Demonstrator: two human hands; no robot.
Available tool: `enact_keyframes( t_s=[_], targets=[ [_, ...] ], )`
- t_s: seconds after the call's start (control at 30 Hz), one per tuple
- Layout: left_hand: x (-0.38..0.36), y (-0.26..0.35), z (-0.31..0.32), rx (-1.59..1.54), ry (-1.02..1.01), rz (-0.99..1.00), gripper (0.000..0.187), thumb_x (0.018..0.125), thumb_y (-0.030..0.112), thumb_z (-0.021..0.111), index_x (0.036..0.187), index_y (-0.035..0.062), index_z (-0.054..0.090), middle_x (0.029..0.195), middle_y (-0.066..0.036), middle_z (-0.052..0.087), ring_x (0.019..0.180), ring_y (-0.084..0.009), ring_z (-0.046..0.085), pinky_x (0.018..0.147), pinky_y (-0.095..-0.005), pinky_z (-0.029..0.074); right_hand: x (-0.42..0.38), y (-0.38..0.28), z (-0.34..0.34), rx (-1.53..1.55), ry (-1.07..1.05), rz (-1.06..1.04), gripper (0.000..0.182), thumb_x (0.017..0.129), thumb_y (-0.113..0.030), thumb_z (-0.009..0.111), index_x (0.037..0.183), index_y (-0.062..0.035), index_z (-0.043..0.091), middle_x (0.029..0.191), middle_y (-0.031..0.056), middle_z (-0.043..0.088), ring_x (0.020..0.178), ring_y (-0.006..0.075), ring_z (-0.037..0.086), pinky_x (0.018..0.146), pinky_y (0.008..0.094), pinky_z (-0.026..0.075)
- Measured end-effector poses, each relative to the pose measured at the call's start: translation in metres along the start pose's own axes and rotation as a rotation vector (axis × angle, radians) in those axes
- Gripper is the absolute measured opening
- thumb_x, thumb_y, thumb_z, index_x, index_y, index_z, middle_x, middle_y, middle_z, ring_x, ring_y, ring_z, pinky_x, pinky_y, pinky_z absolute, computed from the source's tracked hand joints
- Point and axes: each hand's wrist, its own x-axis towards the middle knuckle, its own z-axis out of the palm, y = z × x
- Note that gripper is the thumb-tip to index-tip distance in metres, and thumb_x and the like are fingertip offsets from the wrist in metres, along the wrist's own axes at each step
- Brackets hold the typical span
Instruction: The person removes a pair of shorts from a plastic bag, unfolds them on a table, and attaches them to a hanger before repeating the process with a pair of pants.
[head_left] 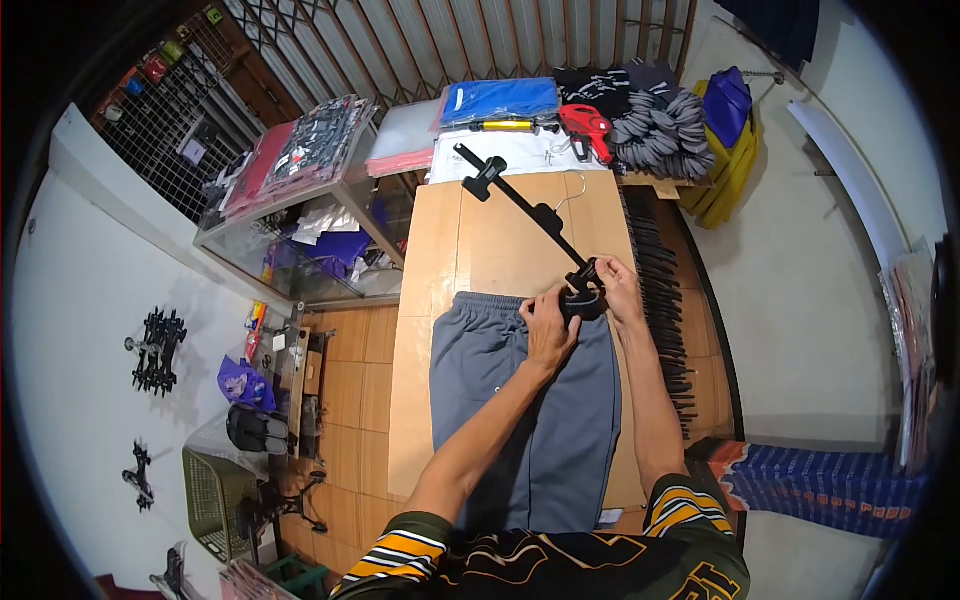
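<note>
Grey trousers with an elastic waistband lie flat in front of me, their lower end hidden by my shirt. Over the waistband's right end slants a black clip hanger with a metal hook. My right hand is closed on the hanger's near clip. Beside it, my left hand pinches the waistband just below that clip. Whether the clip's jaws grip the cloth is hidden by my fingers. The hanger's far clip holds nothing and points away from me.
Cardboard covers the worktable. A red tape dispenser, blue packaged garments and grey bundles sit at the back. Black hangers line the table's right side. A glass display case stands at the left.
</note>
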Motion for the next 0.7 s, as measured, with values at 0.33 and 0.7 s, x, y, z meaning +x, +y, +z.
enact_keyframes(
  t_s=[0.33, 0.7],
  targets=[
    [-0.002, 0.000, 0.000, 0.032, 0.004, 0.020, 0.064, 0.072, 0.012, 0.082, 0.128, 0.0072, 0.050, 0.118, -0.008, 0.059, 0.116, -0.0255, 0.054, 0.104, -0.0482, 0.029, 0.002, 0.004, -0.016, -0.191, -0.030, 0.005, 0.019, 0.103, -0.024, 0.062, 0.106, -0.0067, 0.070, 0.084, -0.0057, 0.066, 0.068, 0.0006, 0.054, 0.057, 0.0182, 0.041],
    [-0.001, -0.003, 0.002, -0.008, 0.027, 0.040, 0.055, 0.075, 0.012, 0.081, 0.123, 0.0100, 0.053, 0.116, -0.004, 0.061, 0.112, -0.0227, 0.056, 0.100, -0.0465, 0.031, -0.009, -0.016, -0.021, -0.419, -0.058, -0.047, 0.018, 0.103, -0.022, 0.063, 0.105, -0.0067, 0.072, 0.077, -0.0087, 0.061, 0.067, 0.0009, 0.050, 0.058, 0.0194, 0.039]
  ],
)
